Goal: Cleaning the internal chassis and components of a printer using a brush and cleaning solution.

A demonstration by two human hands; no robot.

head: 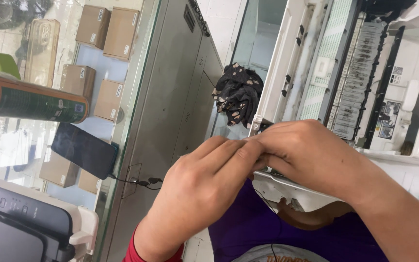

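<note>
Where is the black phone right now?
In the head view, the phone lies at the left on the glass counter, just below the green spray can and above the printer, left of both hands.

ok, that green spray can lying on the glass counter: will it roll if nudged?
Probably. The spray can is a cylinder lying on its side on the glass counter, so a sideways nudge likely rolls it. Its metal-looking wall suggests it is stiff.

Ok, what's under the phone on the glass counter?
Under the phone, through the glass counter, small brown cardboard boxes show on a shelf. The phone hides whatever lies directly beneath it.
</note>
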